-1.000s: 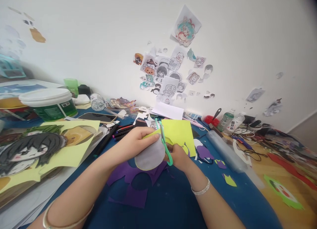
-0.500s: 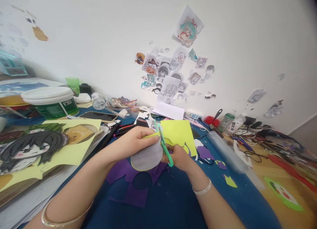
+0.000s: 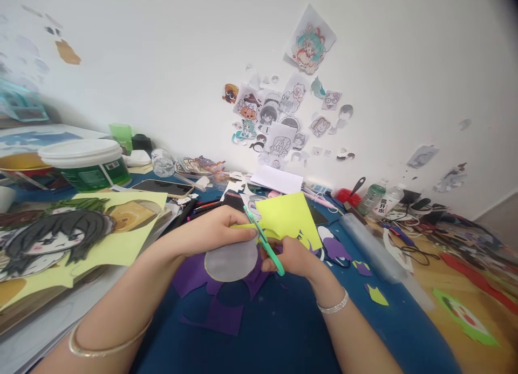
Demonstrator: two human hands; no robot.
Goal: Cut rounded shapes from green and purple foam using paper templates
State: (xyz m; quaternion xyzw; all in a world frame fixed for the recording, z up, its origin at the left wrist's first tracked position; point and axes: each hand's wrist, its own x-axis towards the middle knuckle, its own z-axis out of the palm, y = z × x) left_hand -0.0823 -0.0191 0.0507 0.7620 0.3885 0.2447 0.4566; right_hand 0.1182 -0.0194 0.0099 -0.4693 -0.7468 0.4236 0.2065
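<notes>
The left hand (image 3: 226,228) pinches a smooth, matte grey rounded piece (image 3: 232,262) between its thumb and the fingers behind; a thin yellow rim shows along the piece's border. The right hand (image 3: 289,258) is curled around the handles of glossy mint-green plastic scissors (image 3: 265,238), which lie across the piece's edge. How far the blades part, I cannot tell.

The piece is above the middle of the blue-covered table (image 3: 283,336), well short of the far edge by the wall, over flat purple sheets (image 3: 224,317) with curved cut-outs. A flat bright-yellow sheet (image 3: 289,215) lies just beyond the right hand.

Toward the table's far left corner stands a round green tub (image 3: 89,175) under a white lid, its contents hidden. Near the far edge, right of centre, two plastic bottles (image 3: 371,197) stand side by side.
</notes>
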